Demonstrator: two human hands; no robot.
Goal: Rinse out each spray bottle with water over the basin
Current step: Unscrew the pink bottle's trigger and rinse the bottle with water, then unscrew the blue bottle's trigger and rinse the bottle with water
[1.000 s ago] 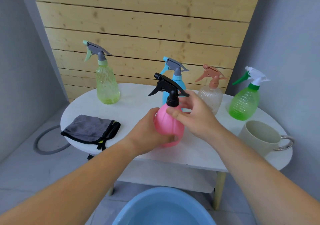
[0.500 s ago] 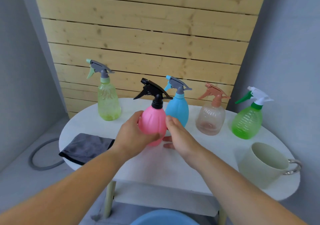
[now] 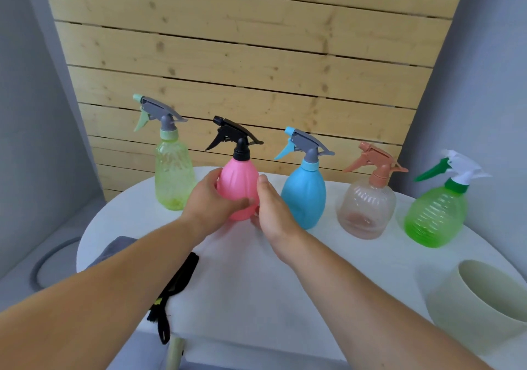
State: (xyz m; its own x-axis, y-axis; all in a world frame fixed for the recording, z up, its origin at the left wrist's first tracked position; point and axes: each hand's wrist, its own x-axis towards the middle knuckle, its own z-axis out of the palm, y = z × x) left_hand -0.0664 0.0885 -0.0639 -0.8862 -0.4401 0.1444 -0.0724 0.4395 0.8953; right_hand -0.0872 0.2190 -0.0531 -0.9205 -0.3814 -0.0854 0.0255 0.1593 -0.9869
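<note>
A pink spray bottle (image 3: pixel 238 181) with a black trigger head stands upright in the row on the white table (image 3: pixel 256 284). My left hand (image 3: pixel 211 201) grips its body from the left. My right hand (image 3: pixel 275 212) lies against its right side, thumb up along the bottle and fingers reaching under its base. Around it stand a yellow-green bottle (image 3: pixel 171 175), a blue bottle (image 3: pixel 303 195), a clear bottle with a peach head (image 3: pixel 366 207) and a green bottle with a white head (image 3: pixel 433 215). The basin is out of view.
A pale mug (image 3: pixel 479 307) stands at the table's front right. A grey cloth with black trim (image 3: pixel 114 248) lies at the front left, partly under my left arm. A grey hose ring (image 3: pixel 42 267) lies on the floor to the left. Wooden slats back the table.
The pink bottle has moved away from me and left into the row between the yellow-green and blue bottles. My right hand left the trigger head and dropped beside the body. The view tilted up, hiding the basin.
</note>
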